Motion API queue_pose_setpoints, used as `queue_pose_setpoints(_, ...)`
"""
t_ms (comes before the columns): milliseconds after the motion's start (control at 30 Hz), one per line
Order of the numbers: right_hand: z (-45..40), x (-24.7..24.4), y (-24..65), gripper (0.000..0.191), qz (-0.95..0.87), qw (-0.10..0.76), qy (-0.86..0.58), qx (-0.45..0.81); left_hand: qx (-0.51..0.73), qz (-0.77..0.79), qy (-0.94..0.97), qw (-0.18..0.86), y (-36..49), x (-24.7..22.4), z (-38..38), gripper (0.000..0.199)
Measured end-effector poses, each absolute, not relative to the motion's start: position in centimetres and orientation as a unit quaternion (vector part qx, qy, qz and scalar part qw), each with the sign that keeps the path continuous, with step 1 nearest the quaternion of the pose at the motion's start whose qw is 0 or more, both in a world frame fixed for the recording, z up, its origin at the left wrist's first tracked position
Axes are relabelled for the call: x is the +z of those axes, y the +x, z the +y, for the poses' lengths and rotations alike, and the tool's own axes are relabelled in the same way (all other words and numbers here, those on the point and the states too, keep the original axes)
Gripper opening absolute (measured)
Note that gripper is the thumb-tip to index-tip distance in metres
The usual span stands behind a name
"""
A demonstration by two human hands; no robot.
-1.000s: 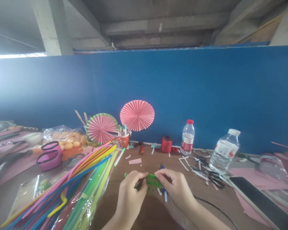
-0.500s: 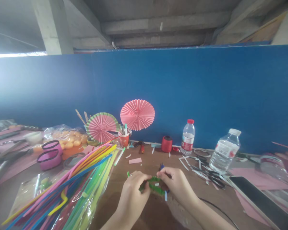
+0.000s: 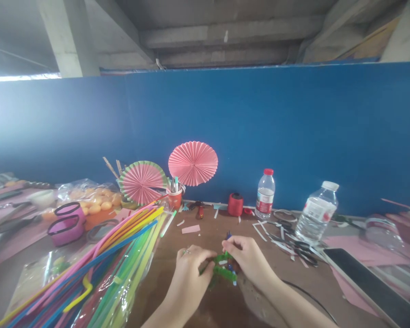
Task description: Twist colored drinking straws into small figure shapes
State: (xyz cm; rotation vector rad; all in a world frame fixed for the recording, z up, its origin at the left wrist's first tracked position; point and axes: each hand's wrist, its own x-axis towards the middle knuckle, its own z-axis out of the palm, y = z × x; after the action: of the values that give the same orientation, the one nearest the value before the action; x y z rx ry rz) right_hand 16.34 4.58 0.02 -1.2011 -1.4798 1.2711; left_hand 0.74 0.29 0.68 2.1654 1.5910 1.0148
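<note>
My left hand (image 3: 194,272) is closed, thumb and forefinger pinched on one end of a bent green pipe cleaner (image 3: 225,273). My right hand (image 3: 246,256) pinches the pipe cleaner's upper right part between thumb and forefinger. Two green strands span the gap between the hands, one above the other. A dark blue object (image 3: 229,235) lies just behind my right fingers and is mostly covered, so its kind is unclear. Small white scraps sit close to the green strands. The ends inside my fingers are hidden.
Colourful pipe cleaners (image 3: 123,255) in clear plastic lie left. Behind stand pink paper fans (image 3: 193,163), a pen cup (image 3: 174,199), a red container (image 3: 235,205) and two water bottles (image 3: 265,196). Scissors (image 3: 302,253), paper strips and a phone (image 3: 369,282) lie right. Another person's hand (image 3: 406,230) is at the far right.
The whole view has shifted slightly, with the background things a little further left. Both hands keep their hold on the pipe cleaner, and a green tip now shows at my right fingertips.
</note>
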Motion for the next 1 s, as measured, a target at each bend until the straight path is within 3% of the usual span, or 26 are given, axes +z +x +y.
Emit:
queue_pose_setpoints(200, 4.4, 0.4, 17.0, 0.028, -0.69, 0.414, -0.466, 0.369, 0.357, 0.557, 0.73, 0.17, 0.5, 0.1, 0.5, 0.032)
queue_pose_setpoints(367, 4.4, 0.4, 17.3, 0.025, -0.725, 0.405, -0.435, 0.348, 0.429, 0.539, 0.724, -0.03, -0.2, 0.6, 0.5, 0.028)
queue_pose_setpoints(433, 4.5, 0.2, 17.2, 0.026, -0.718, 0.406, -0.427, 0.372, 0.436, 0.507, 0.742, -0.044, -0.3, 1.0, 0.5, 0.026)
queue_pose_setpoints(633, 4.2, -0.6, 16.3, 0.03, -0.674, 0.437, -0.387, 0.452, 0.346, 0.485, 0.751, 0.285, 0.7, 1.4, 0.3, 0.02)
queue_pose_setpoints(800, 4.1, -0.4, 16.4, 0.03, -0.645, 0.449, -0.378, 0.49, 0.367, 0.428, 0.646, 0.515, 0.8, 0.6, 0.2, 0.024)
queue_pose_setpoints(900, 4.0, -0.3, 16.4, 0.028, -0.662, 0.453, -0.368, 0.471, 0.375, 0.369, 0.598, 0.605, 0.8, 0.3, 0.1, 0.027)
queue_pose_setpoints(1000, 3.6, -0.2, 16.1, 0.026, -0.664, 0.461, -0.383, 0.447, 0.403, 0.353, 0.572, 0.621, 1.0, 0.5, -0.1, 0.029)
